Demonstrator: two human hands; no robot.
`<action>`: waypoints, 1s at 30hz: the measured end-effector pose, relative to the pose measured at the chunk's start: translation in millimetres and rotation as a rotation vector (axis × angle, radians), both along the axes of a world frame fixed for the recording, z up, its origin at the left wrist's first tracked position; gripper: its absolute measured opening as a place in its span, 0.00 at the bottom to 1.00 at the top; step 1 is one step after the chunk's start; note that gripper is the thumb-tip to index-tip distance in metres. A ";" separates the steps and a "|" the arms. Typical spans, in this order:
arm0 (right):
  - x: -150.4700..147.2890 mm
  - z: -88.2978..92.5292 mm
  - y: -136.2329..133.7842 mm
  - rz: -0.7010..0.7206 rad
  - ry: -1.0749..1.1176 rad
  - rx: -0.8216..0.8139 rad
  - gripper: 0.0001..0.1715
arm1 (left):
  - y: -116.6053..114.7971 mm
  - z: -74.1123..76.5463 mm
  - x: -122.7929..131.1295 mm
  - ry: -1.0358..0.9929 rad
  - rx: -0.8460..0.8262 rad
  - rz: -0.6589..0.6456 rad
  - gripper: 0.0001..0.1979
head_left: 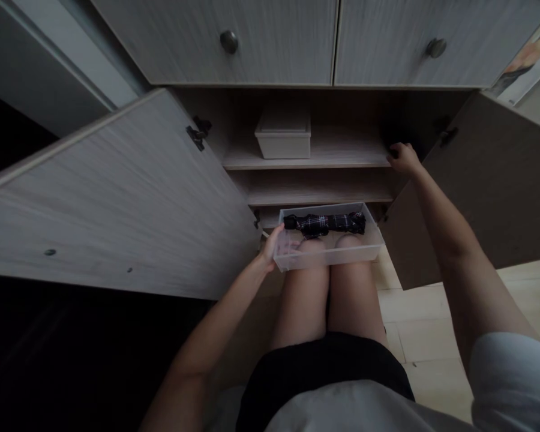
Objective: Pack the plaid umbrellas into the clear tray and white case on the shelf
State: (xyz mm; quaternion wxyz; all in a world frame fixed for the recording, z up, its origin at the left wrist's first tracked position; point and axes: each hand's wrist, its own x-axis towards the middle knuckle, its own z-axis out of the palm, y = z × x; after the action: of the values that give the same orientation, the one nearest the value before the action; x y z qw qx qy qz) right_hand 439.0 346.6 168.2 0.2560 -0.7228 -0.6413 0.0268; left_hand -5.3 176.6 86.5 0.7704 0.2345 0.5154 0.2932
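Note:
My left hand [270,246] grips the left end of a clear plastic bin [337,257], which is held over my knees. Along the bin's far side lies a folded umbrella [315,224], dark plaid with a black handle at the left. My right hand [405,158] reaches to the right end of the cabinet's upper shelf [342,150]. Its fingers are curled at a dark patch there, and shadow hides what they hold. Left of it on that shelf stands a white lidded box [284,141].
Two cabinet doors stand open, the left door [130,198] and the right door [481,198]. Above are two closed fronts with round knobs, one a left knob [228,41]. A lower shelf [315,187] runs below. Pale floor tiles [432,336] show at the right.

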 end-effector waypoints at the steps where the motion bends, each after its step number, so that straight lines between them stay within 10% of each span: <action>1: 7.4 0.4 5.1 -0.109 -0.013 -0.028 0.28 | 0.9 0.8 0.2 0.005 -0.002 -0.008 0.31; 6: 21.0 -1.1 16.5 -0.350 -0.003 -0.129 0.31 | 2.7 4.5 2.1 0.018 -0.003 0.001 0.28; 21: -22.3 3.8 22.7 -0.283 0.069 -0.168 0.36 | 10.7 1.4 2.8 0.047 -0.023 -0.009 0.31; 25: -25.7 16.5 -16.6 -0.013 0.272 0.008 0.31 | 9.1 1.0 1.3 0.056 -0.011 -0.022 0.29; 30: -44.7 32.1 -105.3 0.675 0.331 -0.076 0.32 | 6.8 1.6 0.3 0.030 0.024 -0.020 0.32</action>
State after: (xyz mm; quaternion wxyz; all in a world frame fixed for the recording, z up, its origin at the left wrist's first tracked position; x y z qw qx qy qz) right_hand 394.3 241.3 200.3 0.3059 -0.4655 -0.7920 0.2497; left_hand -4.9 183.3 88.1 0.7628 0.2531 0.5208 0.2878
